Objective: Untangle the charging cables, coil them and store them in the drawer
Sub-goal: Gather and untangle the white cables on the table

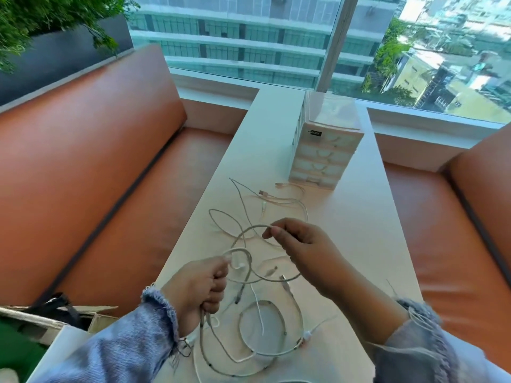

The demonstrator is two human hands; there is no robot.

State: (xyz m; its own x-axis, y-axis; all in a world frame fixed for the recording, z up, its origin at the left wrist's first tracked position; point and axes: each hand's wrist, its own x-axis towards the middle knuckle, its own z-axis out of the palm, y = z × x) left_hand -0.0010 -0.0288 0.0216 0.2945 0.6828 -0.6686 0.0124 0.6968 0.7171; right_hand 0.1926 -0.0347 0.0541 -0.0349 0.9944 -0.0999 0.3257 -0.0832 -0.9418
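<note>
Currently, left hand (pixel 201 286) fingers curled round grey cable (pixel 253 226), right hand (pixel 301 250) thumb and forefinger pinching its raised loop, loose cables (pixel 262 301) tangled on table (pixel 359 230) beneath the fingers, drawer unit (pixel 326 158) well beyond the fingertips.

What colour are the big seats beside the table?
The seats are orange-brown, clearest in the head view.

Table (pixel 359 230) runs forward to the window (pixel 249 37); a bench (pixel 110 189) lies left of it, another to the right. Drawer unit (pixel 326 158) stands on the table's far end, right of centre. Cables (pixel 276 200) lie on the table from the unit to the near edge. Left hand (pixel 199 286) grips cables near-left. Right hand (pixel 301 247), ahead and right, pinches a raised loop (pixel 249 230).
</note>
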